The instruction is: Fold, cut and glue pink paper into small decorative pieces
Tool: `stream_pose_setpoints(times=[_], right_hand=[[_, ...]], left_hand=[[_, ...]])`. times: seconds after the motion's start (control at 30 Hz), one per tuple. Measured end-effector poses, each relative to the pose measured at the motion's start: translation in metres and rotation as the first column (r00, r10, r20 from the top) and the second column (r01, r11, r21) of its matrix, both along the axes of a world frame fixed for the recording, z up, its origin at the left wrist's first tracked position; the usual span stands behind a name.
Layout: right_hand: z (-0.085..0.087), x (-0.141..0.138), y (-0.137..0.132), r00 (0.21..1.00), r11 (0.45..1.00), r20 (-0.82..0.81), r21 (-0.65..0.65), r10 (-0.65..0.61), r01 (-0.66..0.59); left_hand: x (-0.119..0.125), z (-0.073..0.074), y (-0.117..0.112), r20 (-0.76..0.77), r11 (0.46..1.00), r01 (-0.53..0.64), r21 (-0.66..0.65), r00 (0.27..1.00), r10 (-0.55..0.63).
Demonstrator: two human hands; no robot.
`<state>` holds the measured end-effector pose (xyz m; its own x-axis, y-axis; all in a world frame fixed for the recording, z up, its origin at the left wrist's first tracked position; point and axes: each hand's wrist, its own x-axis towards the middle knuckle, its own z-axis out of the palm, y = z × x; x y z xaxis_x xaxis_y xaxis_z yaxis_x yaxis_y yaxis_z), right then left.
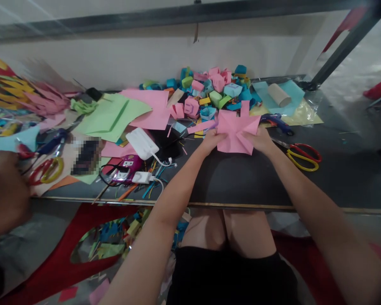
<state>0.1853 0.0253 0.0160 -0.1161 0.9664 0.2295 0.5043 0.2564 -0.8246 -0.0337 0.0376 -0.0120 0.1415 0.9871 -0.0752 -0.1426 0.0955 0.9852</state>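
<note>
A creased pink paper sheet (236, 132) lies partly folded on the dark table (241, 178) in front of me. My left hand (212, 140) pinches its left edge and my right hand (260, 140) grips its right edge, fingers closed on the paper. Just behind the sheet sits a heap of small folded paper boxes (214, 91) in pink, blue and green.
Red-and-yellow scissors (301, 156) lie right of my hands, a blue tool (277, 123) and a cardboard tube (278, 95) behind them. Green and pink sheets (114, 116), a white power bank (142, 143) with cables and more scissors (47, 169) crowd the left. Another person's blurred hand (4, 192) is at far left.
</note>
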Motion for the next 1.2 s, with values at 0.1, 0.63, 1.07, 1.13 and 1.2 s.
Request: stream_pose_setpoints(times=[0.1, 0.63, 1.07, 1.13, 1.2], right_hand=[[-0.014, 0.006, -0.002, 0.948, 0.995, -0.319, -0.097, 0.004, -0.037], [0.001, 0.009, -0.009, 0.884, 0.928, -0.404, -0.178, 0.235, -0.328], [0.004, 0.003, -0.017, 0.928, 0.937, -0.129, 0.006, 0.348, -0.350], [0.003, -0.001, -0.017, 0.892, 0.910, -0.223, -0.051, 0.392, -0.412], [0.000, -0.006, -0.015, 0.862, 0.911, -0.383, -0.106, 0.334, -0.399]], left_hand=[[-0.003, 0.002, 0.000, 0.070, 0.997, 0.068, -0.037, 0.995, -0.066], [-0.011, 0.018, 0.001, 0.237, 0.967, 0.247, -0.054, 0.944, -0.228], [0.015, 0.005, -0.003, 0.331, 0.995, -0.097, 0.010, 0.940, 0.088], [0.016, 0.004, 0.000, 0.345, 0.986, -0.168, -0.006, 0.925, 0.159], [0.015, 0.004, 0.001, 0.348, 0.982, -0.191, -0.010, 0.920, 0.183]])
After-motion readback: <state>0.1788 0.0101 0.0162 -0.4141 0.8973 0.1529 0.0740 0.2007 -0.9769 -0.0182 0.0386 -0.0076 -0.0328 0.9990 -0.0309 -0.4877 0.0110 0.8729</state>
